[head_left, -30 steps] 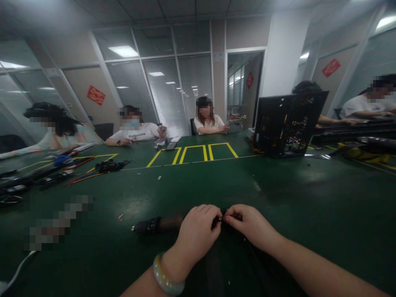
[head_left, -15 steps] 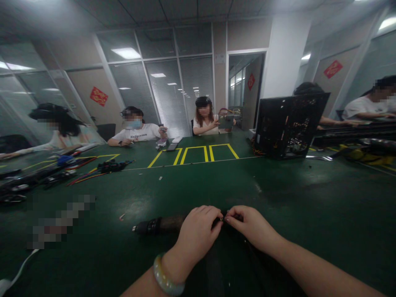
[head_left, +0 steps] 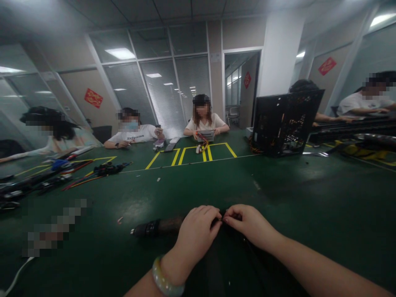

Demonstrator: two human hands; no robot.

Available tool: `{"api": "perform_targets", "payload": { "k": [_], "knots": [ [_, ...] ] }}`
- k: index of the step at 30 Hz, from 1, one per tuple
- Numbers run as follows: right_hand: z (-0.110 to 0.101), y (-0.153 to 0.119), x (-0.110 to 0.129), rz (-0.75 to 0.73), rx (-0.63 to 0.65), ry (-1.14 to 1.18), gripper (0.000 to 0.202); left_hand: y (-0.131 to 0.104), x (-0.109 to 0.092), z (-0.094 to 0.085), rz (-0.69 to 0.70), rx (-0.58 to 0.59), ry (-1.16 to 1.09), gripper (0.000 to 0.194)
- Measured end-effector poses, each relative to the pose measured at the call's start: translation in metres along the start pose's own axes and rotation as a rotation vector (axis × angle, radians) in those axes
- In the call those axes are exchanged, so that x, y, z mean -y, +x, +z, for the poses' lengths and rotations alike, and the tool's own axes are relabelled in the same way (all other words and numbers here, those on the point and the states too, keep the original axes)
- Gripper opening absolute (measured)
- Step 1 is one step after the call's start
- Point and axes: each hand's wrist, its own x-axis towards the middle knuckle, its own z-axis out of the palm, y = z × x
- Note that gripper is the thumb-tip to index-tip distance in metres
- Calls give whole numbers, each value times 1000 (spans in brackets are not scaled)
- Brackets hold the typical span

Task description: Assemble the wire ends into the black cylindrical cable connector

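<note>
A dark tool shaped like an electric screwdriver lies on the green table, its tip pointing left. Over its right part is my left hand, fingers bent and thumb closing toward them; a tiny shiny piece shows at the fingertips. My right hand meets it there, thumb and forefinger pinched together. What the pinch holds is too small and dark to make out. A thin dark cable seems to run down below my right hand.
A black computer case stands at the back right. Cable bundles lie at the left, near a blurred-out strip with a white cord. Across the table a person holds a grey box with coloured wires. Other people sit around.
The person across has lowered the grey box to the table. The view has shifted slightly. My hands keep nearly the same pose.
</note>
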Motion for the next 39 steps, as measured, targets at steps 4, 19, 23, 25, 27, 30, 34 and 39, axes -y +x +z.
{"api": "perform_targets", "payload": {
  "k": [4,19,23,25,27,30,34,39],
  "knots": [
    [-1,0,1,7,12,-10,15,0,-1,0,5,3,1,11],
    [0,0,-2,-4,3,-29,15,0,-2,0,9,-3,38,13],
    [-1,-1,0,-2,-2,-48,15,0,-1,1,0,4,31,10],
    [-2,0,2,-1,0,-61,15,0,-1,1,-2,-1,38,8],
    [-3,0,3,4,5,-72,15,0,-2,0,-1,0,48,7],
    [-3,-1,5,-2,-2,-78,16,0,-3,-1,4,6,56,9],
    [-4,-2,7,2,-3,-80,18,0,-4,-2,-17,-1,61,16],
    [-1,-1,5,-1,-11,-119,17,0,-2,2,-15,3,55,9]
  ]
}}
